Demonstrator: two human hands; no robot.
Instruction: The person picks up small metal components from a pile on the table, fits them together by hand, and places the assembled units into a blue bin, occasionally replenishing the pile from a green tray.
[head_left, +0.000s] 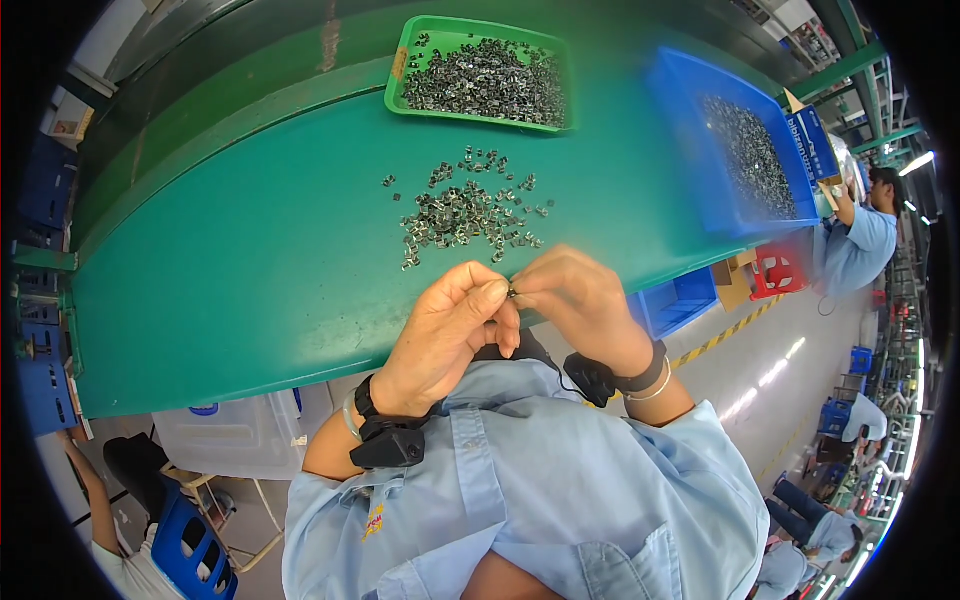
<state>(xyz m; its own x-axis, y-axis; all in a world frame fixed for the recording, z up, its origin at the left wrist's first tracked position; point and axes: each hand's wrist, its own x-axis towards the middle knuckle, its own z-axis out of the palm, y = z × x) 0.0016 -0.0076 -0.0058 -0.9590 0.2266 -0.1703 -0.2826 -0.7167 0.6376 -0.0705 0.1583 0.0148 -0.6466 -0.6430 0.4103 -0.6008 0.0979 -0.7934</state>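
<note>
Left hand: grip pinching small dark part between thumb and index, just nearside of loose pile. Right hand: fingertips at same part, blurred; cannot tell whether clasping. Judged technique: light pinch, left steady, work above surface to catch drops. Beyond pile: green tray, small parts inside. Right of pile: blue bin, likewise.
</note>
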